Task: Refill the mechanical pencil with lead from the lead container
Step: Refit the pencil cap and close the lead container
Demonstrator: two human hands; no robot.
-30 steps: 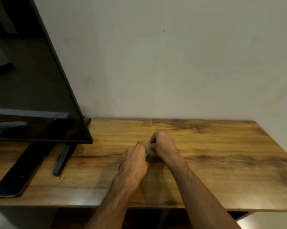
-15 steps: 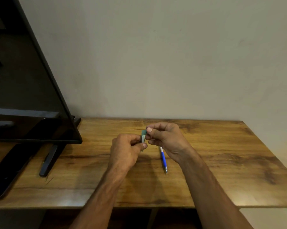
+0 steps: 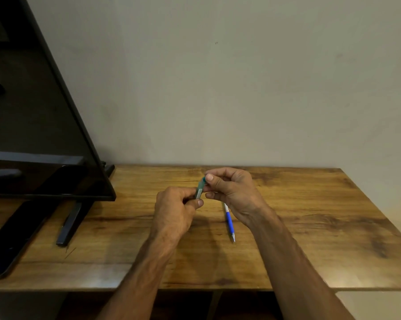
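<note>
Above the counter [image 3: 287, 227], just left of the pencil, we see 2 bare hands w/ 1 lead container [image 3: 200, 188] between them. Counts: 1 container, 1 mechanical pencil [image 3: 229, 222], 1 TV [image 3: 33, 135], 1 dark flat device [image 3: 12, 241] lying well left of the pencil, under the screen's edge.

Left hand [image 3: 175, 209] is curled round the container's lower end, thumb and fingers pinching it. Right hand [image 3: 232, 188] pinches the teal top end w/ thumb and forefinger; other fingers curled. Container is slim, greenish, translucent plastic, roughly upright, tilted a bit; held off the counter. We can't tell whether its cap is on or off.

Pencil lies flat on the counter, partly under the right hand: blue grip, white upper barrel, metal tip pointing toward us.

Counter is wood-grain, warm brown w/ dark knots, smooth, slightly glossy. TV is black, glossy, on thin black legs [image 3: 68, 222], far left of the pencil. Wall [image 3: 241, 88] behind is plain, pale grey-beige.
</note>
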